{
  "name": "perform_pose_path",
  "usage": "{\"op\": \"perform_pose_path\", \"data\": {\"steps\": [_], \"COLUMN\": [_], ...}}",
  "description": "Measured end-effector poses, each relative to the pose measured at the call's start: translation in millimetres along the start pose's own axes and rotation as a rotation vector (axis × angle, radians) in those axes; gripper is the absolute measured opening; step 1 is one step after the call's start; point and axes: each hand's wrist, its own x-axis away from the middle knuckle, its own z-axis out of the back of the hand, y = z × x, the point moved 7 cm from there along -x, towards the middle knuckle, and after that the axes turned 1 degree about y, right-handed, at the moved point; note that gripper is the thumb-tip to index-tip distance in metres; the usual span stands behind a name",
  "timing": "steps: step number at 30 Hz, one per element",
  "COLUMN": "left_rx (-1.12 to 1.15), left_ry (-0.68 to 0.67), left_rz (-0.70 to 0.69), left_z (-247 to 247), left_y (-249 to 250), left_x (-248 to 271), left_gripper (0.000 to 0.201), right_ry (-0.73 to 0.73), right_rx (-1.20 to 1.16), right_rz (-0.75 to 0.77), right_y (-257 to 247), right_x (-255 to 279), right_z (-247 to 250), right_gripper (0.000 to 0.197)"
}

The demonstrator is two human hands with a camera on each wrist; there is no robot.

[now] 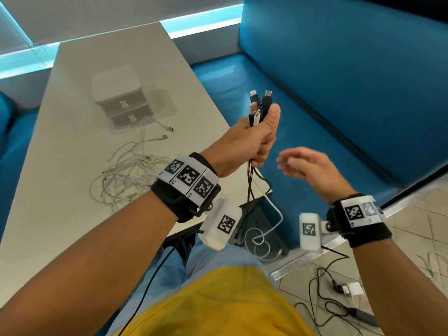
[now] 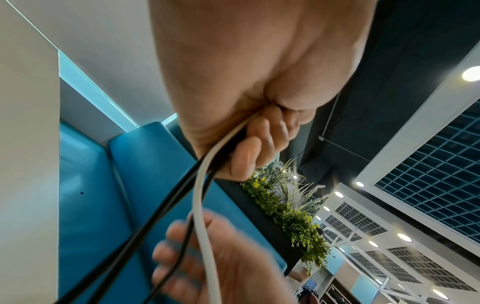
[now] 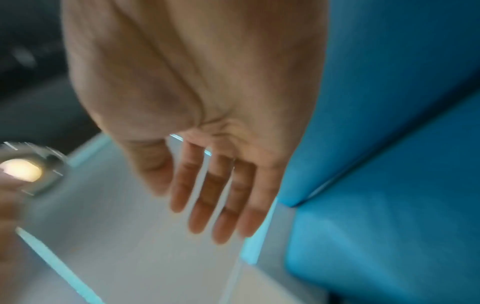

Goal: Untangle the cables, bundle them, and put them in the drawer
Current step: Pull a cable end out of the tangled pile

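While unlabelled, cables [image 1: 260,106] fill the left grip [image 1: 252,139].

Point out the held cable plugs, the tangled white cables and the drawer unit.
held cable plugs [image 1: 260,105], head view, on the connector ends above the fist.
tangled white cables [image 1: 126,175], head view, on the heap's middle.
drawer unit [image 1: 121,93], head view, on its front.

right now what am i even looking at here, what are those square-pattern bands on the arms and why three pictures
No machine: a person wears three cameras. The wide picture is from the head; the other two look along each palm from boxes strapped to the marker-patterned wristbands. The left hand grips a few black and white cables, plugs pointing up, the rest hanging down. The right hand is open, blurred, holding nothing. On the table lie a tangle of white cables and a small white drawer unit, both drawers closed.
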Motion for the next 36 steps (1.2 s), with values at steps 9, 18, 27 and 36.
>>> {"op": "perform_pose_path", "data": {"steps": [9,18,27,36], "left_rx": [-0.032,-0.166,-0.053,-0.038], "left_ry": [0.038,0.067,0.179,0.204], "left_rz": [0.066,-0.03,-0.038,-0.004], "left_z": [0.5,14.4,32.3,40.1], "left_y": [-15.6,-11.6,-11.6,-15.0], "left_x": [6.4,10.4,6.0,7.3], "left_gripper": [0.04,0.016,0.012,0.03], "right_ry": [-0.263,-0.076,0.067,0.091], "right_rx": [-0.097,0.63,0.709,0.506], "right_rz": [0.295,0.479,0.522,0.551], "right_y": [-120.4,-158.3,-162.4,-159.6], "right_x": [16.8,10.9,9.6,10.1], "right_z": [-67.0,-101.0,-102.3,-95.2], "right_gripper": [0.071,0.026,0.027,0.025]}}
